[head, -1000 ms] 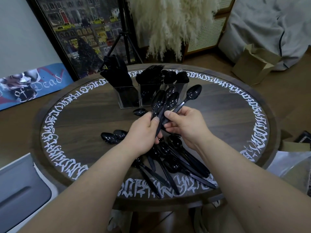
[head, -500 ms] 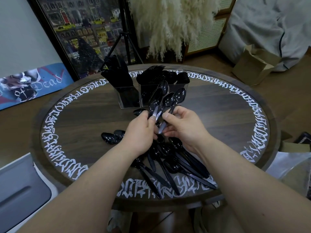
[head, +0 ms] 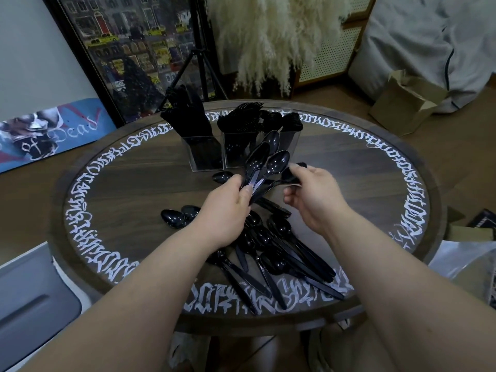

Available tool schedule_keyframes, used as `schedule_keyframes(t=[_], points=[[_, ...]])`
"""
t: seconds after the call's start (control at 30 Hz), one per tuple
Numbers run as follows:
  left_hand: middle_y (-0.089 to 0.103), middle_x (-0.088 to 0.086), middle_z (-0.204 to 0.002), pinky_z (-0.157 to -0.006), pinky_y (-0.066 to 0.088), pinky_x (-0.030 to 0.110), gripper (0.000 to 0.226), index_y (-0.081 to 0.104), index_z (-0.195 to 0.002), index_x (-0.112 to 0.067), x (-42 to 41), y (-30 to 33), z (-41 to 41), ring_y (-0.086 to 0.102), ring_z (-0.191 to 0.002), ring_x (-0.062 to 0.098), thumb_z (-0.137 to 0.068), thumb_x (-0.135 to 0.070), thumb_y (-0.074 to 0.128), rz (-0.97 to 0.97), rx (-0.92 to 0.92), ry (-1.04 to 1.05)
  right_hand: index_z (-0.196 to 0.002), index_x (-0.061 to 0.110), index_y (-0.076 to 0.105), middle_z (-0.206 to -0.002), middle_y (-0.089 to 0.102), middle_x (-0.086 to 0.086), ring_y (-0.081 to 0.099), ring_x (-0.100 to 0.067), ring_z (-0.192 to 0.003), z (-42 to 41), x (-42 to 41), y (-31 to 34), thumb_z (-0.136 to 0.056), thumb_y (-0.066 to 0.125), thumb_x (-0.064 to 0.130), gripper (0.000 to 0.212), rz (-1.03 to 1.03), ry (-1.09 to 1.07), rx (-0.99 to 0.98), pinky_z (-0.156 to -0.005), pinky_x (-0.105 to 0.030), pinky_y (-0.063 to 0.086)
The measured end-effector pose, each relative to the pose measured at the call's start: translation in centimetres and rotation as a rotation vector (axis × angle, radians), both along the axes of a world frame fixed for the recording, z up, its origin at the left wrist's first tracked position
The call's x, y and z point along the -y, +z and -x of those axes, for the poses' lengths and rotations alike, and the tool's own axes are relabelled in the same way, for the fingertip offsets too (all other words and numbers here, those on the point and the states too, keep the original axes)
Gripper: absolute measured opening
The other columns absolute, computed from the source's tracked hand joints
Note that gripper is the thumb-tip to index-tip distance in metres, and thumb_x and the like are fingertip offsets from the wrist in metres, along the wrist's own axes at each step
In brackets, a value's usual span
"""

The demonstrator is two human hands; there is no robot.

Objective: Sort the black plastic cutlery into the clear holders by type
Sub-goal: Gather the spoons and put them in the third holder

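Black cutlery against the dark table blurs together, so the loose pile under the wrists cannot be counted. The left hand curls its fingers round a bundle of spoons, whose bowls fan up and away beyond the fingertips. The right hand pinches another spoon, mostly hidden behind its fingers. Past both hands stand three clear holders, their contents hard to tell apart.
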State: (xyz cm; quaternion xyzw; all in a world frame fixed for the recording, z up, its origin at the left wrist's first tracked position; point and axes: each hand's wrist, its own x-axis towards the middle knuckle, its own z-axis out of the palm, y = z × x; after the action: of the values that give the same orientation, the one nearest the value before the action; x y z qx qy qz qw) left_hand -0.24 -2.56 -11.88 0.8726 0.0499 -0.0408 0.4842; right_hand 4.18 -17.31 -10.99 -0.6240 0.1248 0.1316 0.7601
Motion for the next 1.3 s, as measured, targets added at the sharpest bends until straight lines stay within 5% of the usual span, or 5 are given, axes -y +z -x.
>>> schedule_keyframes(t=[0.3,0.5,0.8,1.07,1.3], points=[[0.061,-0.004,-0.07,-0.053,0.044,0.024,0.021,0.047,-0.087,-0.016,-0.5,0.3,0.2,0.049,-0.052,0.008,-0.103,-0.026,0.037,-0.045,-0.029,-0.148,-0.085,0.005,0.063,-0.069,0.064,-0.004,0.054,-0.014,-0.057,-0.2,0.3,0.2,-0.097,0.045,0.012,0.023,-0.193,-0.056,0.049,-0.058,-0.026,0.049],[0.068,0.0,-0.081,-0.055,0.048,0.016,0.019,0.055,-0.1,-0.015,-0.8,0.1,0.1,0.061,-0.058,0.007,-0.102,-0.023,0.038,-0.03,-0.011,-0.097,-0.08,0.006,0.065,-0.075,0.061,-0.007,0.056,-0.011,-0.056,-0.5,0.8,-0.7,-0.095,0.052,0.008,0.02,0.074,-0.053,0.144,-0.054,-0.02,0.05],[0.07,0.0,-0.1,-0.069,0.058,0.035,0.035,0.045,-0.135,-0.021,-1.0,-0.1,0.2,0.07,-0.07,0.009,-0.102,-0.031,0.039,-0.085,-0.169,-0.181,-0.084,0.004,0.068,-0.074,0.065,-0.006,0.053,-0.007,-0.046,-1.2,1.3,-1.3,-0.094,0.057,0.007,0.016,0.052,-0.164,0.081,-0.052,-0.018,0.05],[0.067,0.0,-0.075,-0.05,0.042,0.014,0.022,0.056,-0.085,-0.024,-1.0,0.6,-0.2,0.05,-0.047,0.002,-0.101,-0.024,0.041,-0.152,-0.102,-0.2,-0.075,0.004,0.066,-0.066,0.064,-0.006,0.055,-0.018,-0.058,-0.7,1.2,-0.3,-0.093,0.047,0.004,0.027,-0.121,-0.101,0.079,-0.057,-0.026,0.052],[0.066,0.0,-0.076,-0.047,0.037,0.012,0.024,0.056,-0.089,-0.013,-1.0,0.4,-0.4,0.05,-0.047,-0.007,-0.102,-0.027,0.041,-0.218,-0.089,-0.177,-0.082,0.01,0.064,-0.073,0.062,-0.002,0.051,-0.011,-0.058,-0.8,1.2,-1.1,-0.097,0.047,0.007,0.023,0.086,0.005,0.156,-0.055,-0.022,0.046]])
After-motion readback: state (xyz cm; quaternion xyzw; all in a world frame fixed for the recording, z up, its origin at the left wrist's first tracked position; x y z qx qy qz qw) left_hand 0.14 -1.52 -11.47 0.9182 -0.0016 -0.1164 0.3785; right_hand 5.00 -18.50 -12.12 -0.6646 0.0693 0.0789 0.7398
